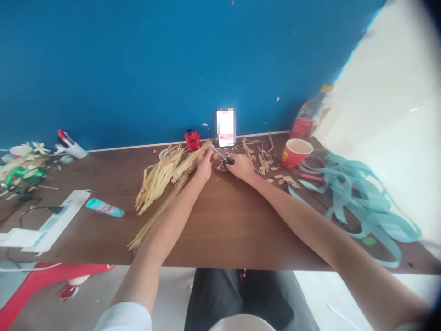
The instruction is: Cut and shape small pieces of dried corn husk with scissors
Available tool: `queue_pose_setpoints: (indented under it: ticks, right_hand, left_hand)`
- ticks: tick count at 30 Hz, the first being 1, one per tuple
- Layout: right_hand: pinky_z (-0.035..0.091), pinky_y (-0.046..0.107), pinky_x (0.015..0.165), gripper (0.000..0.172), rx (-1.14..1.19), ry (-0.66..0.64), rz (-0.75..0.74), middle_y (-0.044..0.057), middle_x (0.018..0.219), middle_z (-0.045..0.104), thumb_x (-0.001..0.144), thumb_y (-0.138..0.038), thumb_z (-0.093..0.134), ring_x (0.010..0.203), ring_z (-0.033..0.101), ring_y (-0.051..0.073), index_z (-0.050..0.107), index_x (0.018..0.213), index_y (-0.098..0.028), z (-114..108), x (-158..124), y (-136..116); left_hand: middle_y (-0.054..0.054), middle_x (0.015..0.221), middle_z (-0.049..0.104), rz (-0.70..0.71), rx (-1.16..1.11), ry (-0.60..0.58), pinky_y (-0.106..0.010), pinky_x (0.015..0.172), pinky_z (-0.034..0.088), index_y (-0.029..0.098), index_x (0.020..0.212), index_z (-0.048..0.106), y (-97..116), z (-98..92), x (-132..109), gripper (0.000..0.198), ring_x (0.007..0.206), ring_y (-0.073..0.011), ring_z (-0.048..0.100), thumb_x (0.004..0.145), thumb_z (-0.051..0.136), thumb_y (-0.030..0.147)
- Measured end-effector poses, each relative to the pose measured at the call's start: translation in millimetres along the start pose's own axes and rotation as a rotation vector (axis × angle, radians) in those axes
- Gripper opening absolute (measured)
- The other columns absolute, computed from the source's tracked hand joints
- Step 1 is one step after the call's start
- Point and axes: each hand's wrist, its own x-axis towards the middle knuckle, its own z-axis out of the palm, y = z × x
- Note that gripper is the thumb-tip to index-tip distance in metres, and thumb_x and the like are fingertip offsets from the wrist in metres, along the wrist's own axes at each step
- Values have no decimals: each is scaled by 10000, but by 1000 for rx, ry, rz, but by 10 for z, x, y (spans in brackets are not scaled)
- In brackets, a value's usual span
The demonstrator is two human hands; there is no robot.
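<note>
My right hand [242, 166] grips a pair of scissors [220, 154] by its dark handles, the blades pointing up and left toward my other hand. Pinched in my left hand [206, 162] is the end of a dried corn husk [188, 168], close to the scissor tips. Whether the blades touch the husk I cannot tell. A bundle of pale yellow dried corn husks [160, 181] lies to the left of my left hand. Cut husk scraps [263, 161] are scattered on the table beyond and right of my right hand.
Against the blue wall stand a lit phone [226, 126] and a red container [192, 140]. To the right are a red paper cup [296, 154], a bottle [312, 112] and tangled teal ribbon [354, 188]. A power strip [60, 220] and a blue tube [105, 208] lie left on the brown table [237, 230].
</note>
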Motion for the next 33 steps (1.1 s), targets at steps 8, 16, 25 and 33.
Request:
queue_pose_setpoints:
  ticks: [8,16,25,33]
  right_hand:
    - [355,228,579,257,3,8,-7,57,847,707,786,-412,527,779,624,182,703,780,-225,1,7,16]
    - [380,233,608,269,9,24,31,66,805,702,791,-417,531,780,625,193,707,768,-216,-17,-19,-20]
    - [361,231,581,272,86,56,49,62,751,686,775,-419,529,746,618,190,689,739,-202,-14,-13,-4]
    - [371,235,587,269,91,67,48,61,757,690,767,-432,535,752,622,194,681,738,-208,2,-5,5]
  left_hand:
    - [24,671,533,-4,3,39,-179,544,362,154,796,631,27,15,-18,98,540,-38,443,761,711,198]
    - [-26,868,620,36,32,49,-196,560,368,184,941,685,-17,-21,22,189,601,-55,476,772,715,263]
    - [-3,741,588,15,53,77,-178,544,396,147,789,605,-13,37,-27,211,545,-32,466,739,748,293]
    - [-9,672,590,33,119,13,-169,554,421,139,797,615,-30,15,-22,184,570,-62,530,743,741,261]
